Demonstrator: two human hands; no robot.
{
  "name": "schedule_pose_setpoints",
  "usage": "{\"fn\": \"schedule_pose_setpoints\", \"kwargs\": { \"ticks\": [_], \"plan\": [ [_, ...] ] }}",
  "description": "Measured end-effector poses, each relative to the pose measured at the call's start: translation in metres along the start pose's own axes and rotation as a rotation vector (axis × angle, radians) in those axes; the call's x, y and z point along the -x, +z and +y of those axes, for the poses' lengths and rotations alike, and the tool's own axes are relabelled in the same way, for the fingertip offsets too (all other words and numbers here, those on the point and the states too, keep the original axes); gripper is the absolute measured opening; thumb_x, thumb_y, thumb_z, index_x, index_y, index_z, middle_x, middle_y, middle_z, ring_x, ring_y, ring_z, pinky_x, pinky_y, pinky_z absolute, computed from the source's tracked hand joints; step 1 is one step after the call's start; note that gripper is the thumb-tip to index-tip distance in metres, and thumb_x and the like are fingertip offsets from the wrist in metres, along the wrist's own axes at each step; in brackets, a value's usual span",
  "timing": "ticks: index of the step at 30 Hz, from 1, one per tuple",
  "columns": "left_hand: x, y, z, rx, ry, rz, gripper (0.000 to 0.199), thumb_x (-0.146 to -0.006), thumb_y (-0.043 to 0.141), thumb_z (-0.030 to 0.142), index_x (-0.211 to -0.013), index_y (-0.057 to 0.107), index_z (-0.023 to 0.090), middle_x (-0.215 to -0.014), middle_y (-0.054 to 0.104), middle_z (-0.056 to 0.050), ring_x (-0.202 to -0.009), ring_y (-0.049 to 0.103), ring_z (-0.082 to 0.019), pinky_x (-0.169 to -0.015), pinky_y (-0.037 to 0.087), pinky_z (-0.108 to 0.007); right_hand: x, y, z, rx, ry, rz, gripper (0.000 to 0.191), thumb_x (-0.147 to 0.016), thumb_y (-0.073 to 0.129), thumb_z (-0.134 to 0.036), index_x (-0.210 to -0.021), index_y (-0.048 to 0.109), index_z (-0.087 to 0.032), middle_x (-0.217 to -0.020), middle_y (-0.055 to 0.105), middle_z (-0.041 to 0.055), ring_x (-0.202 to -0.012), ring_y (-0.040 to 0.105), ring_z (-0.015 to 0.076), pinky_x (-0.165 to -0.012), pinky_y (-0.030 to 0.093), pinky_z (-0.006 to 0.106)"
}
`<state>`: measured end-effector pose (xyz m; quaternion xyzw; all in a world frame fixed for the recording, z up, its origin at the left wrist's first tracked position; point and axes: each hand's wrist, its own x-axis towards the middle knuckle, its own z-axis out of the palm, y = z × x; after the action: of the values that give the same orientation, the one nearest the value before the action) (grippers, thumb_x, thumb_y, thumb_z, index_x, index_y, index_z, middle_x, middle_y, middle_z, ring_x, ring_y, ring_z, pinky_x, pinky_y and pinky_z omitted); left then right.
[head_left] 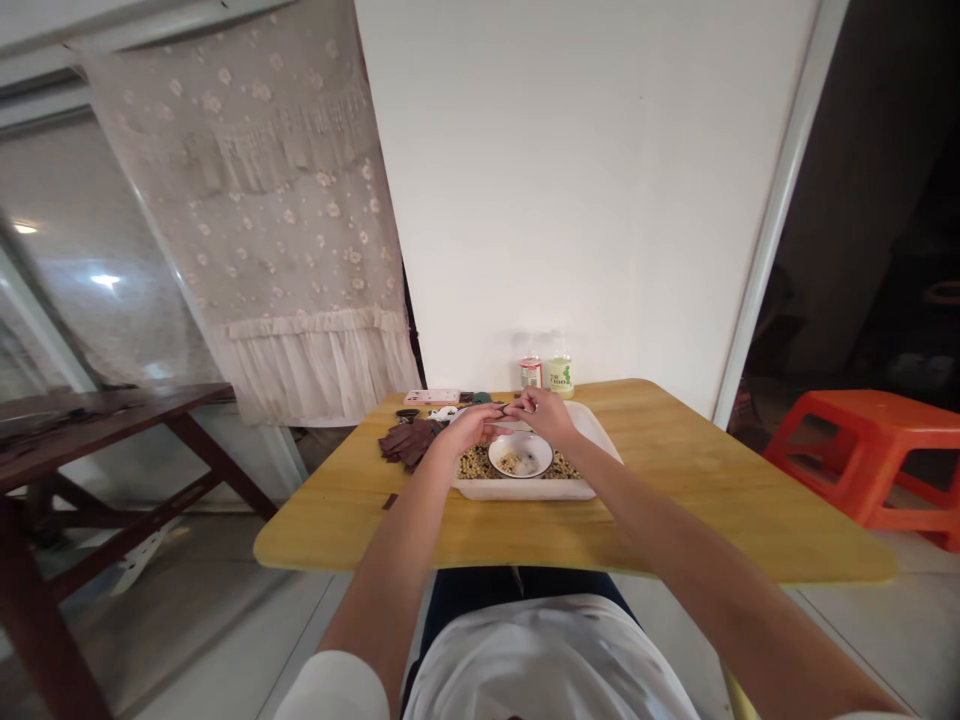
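My left hand [474, 428] and my right hand [541, 411] meet above the far part of a white tray [525, 490]. Between their fingertips is a small dark piece [507, 409], mostly hidden by the fingers. Both hands are closed on it, the right in a pinch. Just below them, a white bowl [541, 455] with a dark rim stands in the tray and holds a few small light and dark bits. Many small yellowish and dark bead-like pieces [474, 464] lie around the bowl. Left of the tray is a pile of flat dark brown pieces [405, 444].
On the wooden table [675, 500] are a pink phone [432, 397], a small black dish [407, 415] and a single brown piece [390, 501]. A red-labelled can [531, 373] and a green-labelled bottle [560, 374] stand by the wall. An orange stool [870, 440] is at right.
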<state>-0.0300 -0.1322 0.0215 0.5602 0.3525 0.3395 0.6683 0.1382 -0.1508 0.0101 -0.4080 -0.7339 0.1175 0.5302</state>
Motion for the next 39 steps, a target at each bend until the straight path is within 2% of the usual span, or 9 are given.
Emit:
{"fn": "schedule_pose_setpoints", "kwargs": {
  "ticks": [10,19,25,29,33,39],
  "plan": [
    [-0.0037,-0.002,-0.0016,-0.019,0.001,-0.013,0.028,-0.072,0.051,0.016,-0.099,0.058,0.014,-0.095,0.066,-0.009,-0.067,0.065,-0.016,-0.046,0.042,-0.018,0.0003,0.0008,-0.0009,0.018,-0.007,0.022,0.031,-0.067,0.056,-0.026,-0.053,0.028,-0.02,-0.056,0.056,-0.0034,-0.064,0.059,0.0152,-0.052,0.036,0.021],
    [0.0018,0.0023,0.0009,0.002,-0.019,0.012,0.018,-0.072,0.052,0.016,-0.089,0.058,0.015,-0.086,0.068,-0.007,-0.063,0.064,-0.015,-0.046,0.042,-0.018,-0.0005,0.0045,0.0038,-0.006,-0.014,0.022,0.03,-0.067,0.056,-0.028,-0.055,0.03,-0.021,-0.058,0.057,-0.003,-0.063,0.059,0.0156,-0.054,0.039,0.023],
    [0.0006,0.0001,0.0001,0.003,-0.018,-0.013,0.024,-0.071,0.056,0.019,-0.094,0.056,0.015,-0.089,0.067,-0.008,-0.065,0.065,-0.015,-0.045,0.041,-0.018,-0.0003,0.0,0.0061,0.018,0.016,0.116,0.032,-0.069,0.056,-0.031,-0.054,0.029,-0.021,-0.056,0.056,-0.0027,-0.065,0.06,0.0172,-0.054,0.038,0.024],
    [-0.0008,-0.0012,-0.0005,0.009,-0.011,-0.024,0.027,-0.069,0.057,0.018,-0.096,0.054,0.015,-0.091,0.067,-0.009,-0.066,0.065,-0.015,-0.046,0.042,-0.018,0.0001,-0.0028,0.0073,-0.024,0.033,0.171,0.035,-0.069,0.056,-0.032,-0.055,0.027,-0.021,-0.058,0.057,-0.0024,-0.071,0.061,0.0183,-0.056,0.039,0.024],
    [-0.0014,-0.0017,-0.0007,0.018,-0.005,-0.03,0.022,-0.07,0.055,0.017,-0.092,0.055,0.015,-0.088,0.068,-0.009,-0.064,0.065,-0.015,-0.045,0.042,-0.017,0.0002,-0.0023,0.0077,-0.067,0.038,0.163,0.034,-0.069,0.057,-0.034,-0.056,0.028,-0.021,-0.062,0.06,-0.0016,-0.074,0.062,0.0192,-0.058,0.04,0.025],
    [-0.0035,-0.0041,-0.0026,0.042,0.002,-0.042,0.02,-0.069,0.055,0.017,-0.089,0.056,0.016,-0.086,0.068,-0.008,-0.064,0.064,-0.015,-0.045,0.042,-0.017,-0.0009,-0.0021,0.007,-0.148,0.066,0.15,0.041,-0.066,0.059,-0.04,-0.055,0.025,-0.022,-0.057,0.055,-0.0028,-0.074,0.062,0.0198,-0.06,0.043,0.027]
  ]
}}
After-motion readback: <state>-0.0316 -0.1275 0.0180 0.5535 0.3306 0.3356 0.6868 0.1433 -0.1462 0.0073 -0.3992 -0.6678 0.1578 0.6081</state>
